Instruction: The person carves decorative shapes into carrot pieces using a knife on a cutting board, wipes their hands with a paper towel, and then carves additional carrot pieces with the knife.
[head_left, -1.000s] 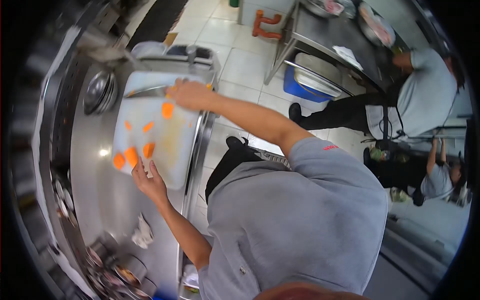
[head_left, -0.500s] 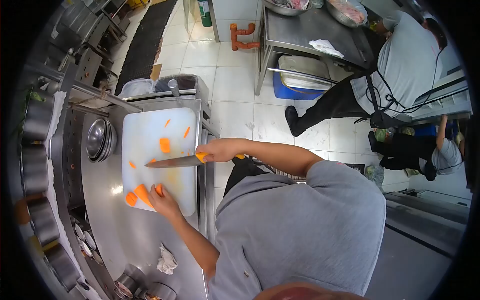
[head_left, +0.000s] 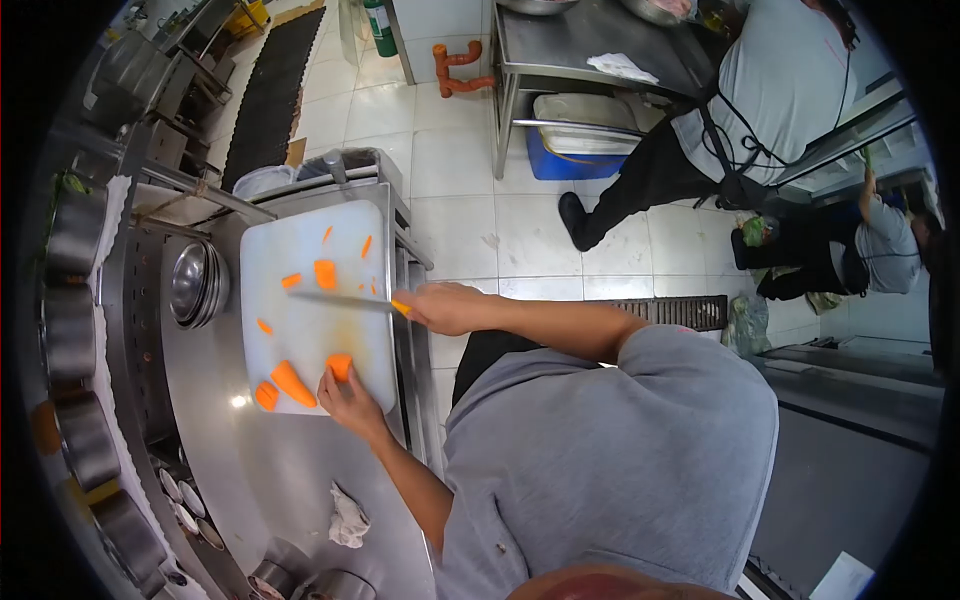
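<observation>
My right hand (head_left: pixel 445 307) is closed round the yellow handle of a knife (head_left: pixel 345 299), whose blade points left over the white cutting board (head_left: pixel 265 335). At the board's near edge, my left hand (head_left: pixel 350 402) grips an orange carrot piece (head_left: pixel 340 367) with its fingertips. A longer carrot chunk (head_left: pixel 292 384) and a cut carrot piece (head_left: pixel 266 396) lie to its left. Farther up the board are a squarish carrot piece (head_left: pixel 325 274), a small carrot piece (head_left: pixel 291 281) by the knife tip, and several thin slivers.
Stacked metal bowls (head_left: pixel 198 284) stand left of the board. A crumpled cloth (head_left: pixel 347 516) lies on the steel counter (head_left: pixel 240 470). Metal pots (head_left: pixel 85 435) line the left shelf. At the right, a co-worker (head_left: pixel 780 85) stands by a steel table (head_left: pixel 545 50); another person (head_left: pixel 885 245) is beyond.
My left hand has moved right and now grips a carrot piece away from the longer chunk. The knife has shifted slightly upward on the board, and a small piece now lies near its tip.
</observation>
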